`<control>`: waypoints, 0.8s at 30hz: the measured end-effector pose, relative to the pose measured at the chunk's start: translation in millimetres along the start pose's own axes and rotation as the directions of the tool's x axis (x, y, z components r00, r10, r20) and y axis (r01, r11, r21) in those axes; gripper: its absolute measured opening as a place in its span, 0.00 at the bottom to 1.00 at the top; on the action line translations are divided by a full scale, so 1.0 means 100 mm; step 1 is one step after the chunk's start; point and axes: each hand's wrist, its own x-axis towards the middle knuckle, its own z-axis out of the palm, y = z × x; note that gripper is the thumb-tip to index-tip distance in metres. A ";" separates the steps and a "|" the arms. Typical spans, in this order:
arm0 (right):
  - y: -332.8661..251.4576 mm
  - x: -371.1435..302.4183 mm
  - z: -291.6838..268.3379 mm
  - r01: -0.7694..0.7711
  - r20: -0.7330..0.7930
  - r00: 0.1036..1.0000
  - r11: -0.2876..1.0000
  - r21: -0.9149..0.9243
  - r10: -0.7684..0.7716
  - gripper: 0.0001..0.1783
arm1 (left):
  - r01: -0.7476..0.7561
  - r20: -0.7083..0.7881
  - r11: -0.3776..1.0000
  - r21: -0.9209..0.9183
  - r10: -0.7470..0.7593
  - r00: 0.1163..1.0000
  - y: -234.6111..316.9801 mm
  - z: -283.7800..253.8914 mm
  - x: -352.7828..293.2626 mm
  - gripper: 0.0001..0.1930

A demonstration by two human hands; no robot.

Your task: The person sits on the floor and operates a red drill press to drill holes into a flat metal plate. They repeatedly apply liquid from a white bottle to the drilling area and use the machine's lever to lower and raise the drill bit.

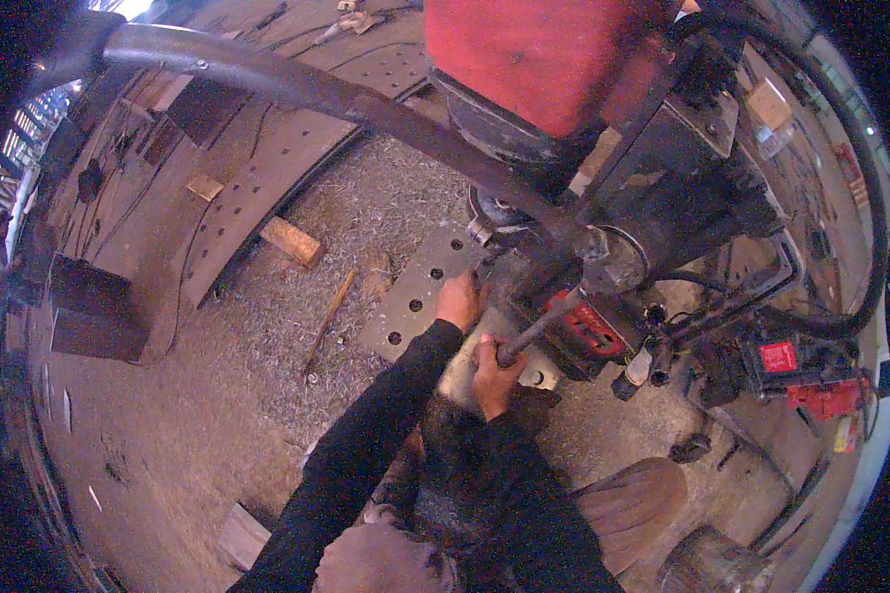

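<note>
A large red-and-black drilling machine (554,74) stands over a steel plate (391,314) with a row of round holes. My right hand (494,379) is closed around the knobbed end of a lever handle (554,321) that runs up to the machine's hub (615,259). To its left, my left hand (459,300) reaches to the lower part of the machine, beside the plate's holes. Its fingertips are partly hidden against the dark metal there, so their grip does not show. The drilling end (494,212) sits just beyond that hand, low over the plate.
Metal shavings (376,208) cover the ground left of the plate. Among them lie a wooden block (293,242) and a thin stick (329,318). A long perforated plate (242,208) lies farther left, near a dark steel box section (94,334). A thick black cable (872,237) curves along the right.
</note>
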 end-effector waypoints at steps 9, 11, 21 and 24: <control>-0.22 -0.07 0.12 0.005 -0.082 0.997 1.000 -0.001 -0.005 0.13 | -0.073 -0.085 0.997 -0.034 0.070 0.994 -0.04 0.03 -0.05 0.15; -0.22 -0.08 0.13 0.002 -0.092 0.996 1.000 -0.001 -0.002 0.13 | -0.078 -0.081 0.996 -0.050 0.073 0.994 -0.04 0.00 -0.06 0.15; -0.32 -0.07 0.12 0.003 0.094 0.996 1.000 -0.011 -0.002 0.13 | -0.058 -0.078 0.997 -0.053 0.054 0.995 -0.13 -0.03 -0.11 0.17; -0.39 -0.14 0.15 0.017 0.006 1.000 1.000 -0.010 -0.016 0.15 | -0.010 -0.010 0.996 0.087 0.010 1.000 -0.05 -0.06 -0.12 0.18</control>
